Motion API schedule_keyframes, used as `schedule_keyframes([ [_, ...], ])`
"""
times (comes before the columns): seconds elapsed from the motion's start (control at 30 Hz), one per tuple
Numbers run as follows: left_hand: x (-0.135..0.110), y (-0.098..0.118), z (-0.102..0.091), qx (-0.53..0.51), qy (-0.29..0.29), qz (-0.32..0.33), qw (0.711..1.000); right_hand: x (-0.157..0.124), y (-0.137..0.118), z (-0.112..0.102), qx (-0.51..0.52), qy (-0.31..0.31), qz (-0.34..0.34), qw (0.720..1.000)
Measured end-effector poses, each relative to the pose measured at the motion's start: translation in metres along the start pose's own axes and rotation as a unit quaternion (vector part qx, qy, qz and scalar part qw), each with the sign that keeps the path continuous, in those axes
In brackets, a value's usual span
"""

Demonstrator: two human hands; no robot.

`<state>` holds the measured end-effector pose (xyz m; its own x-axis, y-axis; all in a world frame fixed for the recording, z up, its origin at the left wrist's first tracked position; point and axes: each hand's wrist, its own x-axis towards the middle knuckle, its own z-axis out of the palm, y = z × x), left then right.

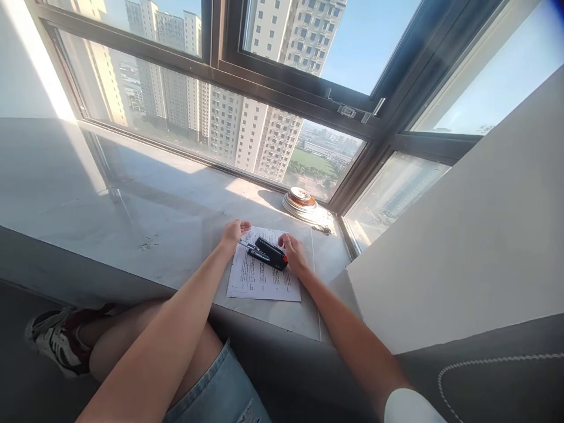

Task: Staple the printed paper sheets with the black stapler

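A black stapler (273, 257) with a red piece at its back end lies across a printed sheet of paper (259, 286). Its top arm is raised a little, and a silver metal tray (248, 245) sticks out at the front end. Beside that tray is my left hand (235, 231), its fingers stretched out over the paper's left edge; the thumb is hard to see. My right hand (294, 251) curls around the stapler's back end, by the red piece, with its fingertips on the far side.
A coil of white and copper-coloured rolls (300, 202) sits in the window corner, with a small dark item (323, 230) before it. The pale stone sill (176, 202) ends at a front edge above my legs. A white wall (462, 235) bounds the right side.
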<state>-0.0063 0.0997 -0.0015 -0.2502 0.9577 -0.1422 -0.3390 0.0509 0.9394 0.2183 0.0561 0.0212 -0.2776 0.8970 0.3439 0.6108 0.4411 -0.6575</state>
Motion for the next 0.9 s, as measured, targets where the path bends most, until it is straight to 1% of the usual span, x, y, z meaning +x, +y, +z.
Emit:
schedule_keyframes([
  [0.07, -0.001, 0.002, 0.001, -0.007, 0.003, -0.004, 1.000, 0.001, -0.003, -0.007, 0.042, -0.069, -0.056, 0.995],
  [0.1, -0.002, 0.003, 0.001, -0.010, 0.006, -0.006, 1.000, 0.000, -0.006, -0.010, 0.047, -0.108, -0.079, 0.990],
  [0.17, -0.003, 0.005, 0.002, -0.014, 0.011, -0.013, 1.000, -0.002, -0.011, -0.013, 0.037, -0.166, -0.095, 0.981],
  [0.23, -0.003, 0.007, 0.003, -0.016, 0.015, -0.018, 1.000, -0.005, -0.015, -0.012, 0.030, -0.187, -0.093, 0.977],
  [0.27, -0.004, 0.009, 0.004, -0.017, 0.021, -0.019, 0.999, -0.006, -0.017, -0.012, 0.031, -0.182, -0.093, 0.978],
  [0.3, -0.005, 0.010, 0.004, -0.023, 0.027, -0.020, 0.999, -0.007, -0.018, -0.011, 0.033, -0.163, -0.094, 0.982],
  [0.37, -0.009, 0.014, 0.006, -0.063, 0.032, -0.029, 0.997, -0.008, -0.018, -0.009, 0.018, -0.091, -0.106, 0.990],
  [0.43, -0.015, 0.018, 0.009, -0.136, 0.013, -0.064, 0.989, -0.009, -0.017, -0.008, -0.036, -0.006, -0.144, 0.989],
  [0.5, -0.023, 0.022, 0.013, -0.210, -0.019, -0.121, 0.970, -0.009, -0.016, -0.006, -0.117, 0.039, -0.209, 0.970],
  [0.6, -0.033, 0.027, 0.020, -0.271, -0.043, -0.193, 0.942, -0.008, -0.014, -0.005, -0.227, 0.059, -0.304, 0.923],
  [0.67, -0.038, 0.029, 0.024, -0.287, -0.045, -0.212, 0.933, -0.007, -0.014, -0.005, -0.272, 0.078, -0.345, 0.895],
  [0.73, -0.040, 0.030, 0.027, -0.291, -0.047, -0.216, 0.931, -0.006, -0.014, -0.005, -0.296, 0.083, -0.368, 0.878],
  [0.77, -0.041, 0.030, 0.028, -0.289, -0.045, -0.215, 0.932, -0.006, -0.015, -0.005, -0.297, 0.079, -0.371, 0.876],
  [0.8, -0.040, 0.031, 0.028, -0.282, -0.040, -0.211, 0.935, -0.006, -0.016, -0.005, -0.291, 0.073, -0.366, 0.881],
  [0.83, -0.039, 0.031, 0.028, -0.269, -0.027, -0.203, 0.941, -0.006, -0.018, -0.005, -0.274, 0.073, -0.348, 0.893],
  [0.87, -0.038, 0.031, 0.028, -0.252, -0.008, -0.189, 0.949, -0.006, -0.020, -0.006, -0.247, 0.082, -0.314, 0.913],
  [0.9, -0.037, 0.031, 0.026, -0.235, 0.015, -0.171, 0.957, -0.007, -0.021, -0.006, -0.209, 0.099, -0.265, 0.936],
])
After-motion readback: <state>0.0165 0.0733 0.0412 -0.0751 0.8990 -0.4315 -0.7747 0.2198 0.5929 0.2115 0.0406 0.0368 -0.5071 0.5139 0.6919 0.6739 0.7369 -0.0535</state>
